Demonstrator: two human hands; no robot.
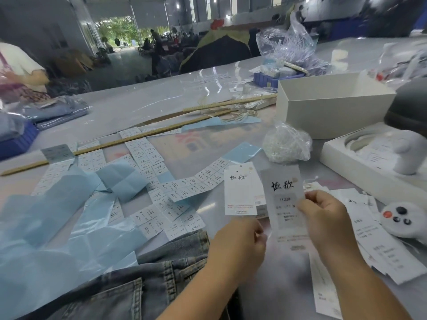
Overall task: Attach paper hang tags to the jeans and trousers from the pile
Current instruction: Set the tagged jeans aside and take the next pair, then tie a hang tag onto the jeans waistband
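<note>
Nearest to you, the jeans (143,280) lie flat on the table (143,105) at the lower edge of the view, waistband and belt loops facing away from you.

Your right hand (323,218) pinches the right edge of 1 long paper hang tag (285,204), thumb on the printed face, and holds it upright above the table. Your left hand (240,241) sits just left of the tag's lower end with its fingers curled; whether they hold anything cannot be determined, as the fingertips are hidden.

Directly behind the held tag, a stack of hang tags (240,190) lies on the table. More hang tags (381,241) are fanned out under and to the right of your right wrist, near a white controller (404,220).

To the left, strips of printed size labels (161,199) and pale blue backing paper (57,215) spread across the table. Behind them lie 2 long wooden rulers (129,139).

Further back on the right are a clear bag of plastic fasteners (286,144), an open white box (330,105) and a blue tray (270,79).
</note>
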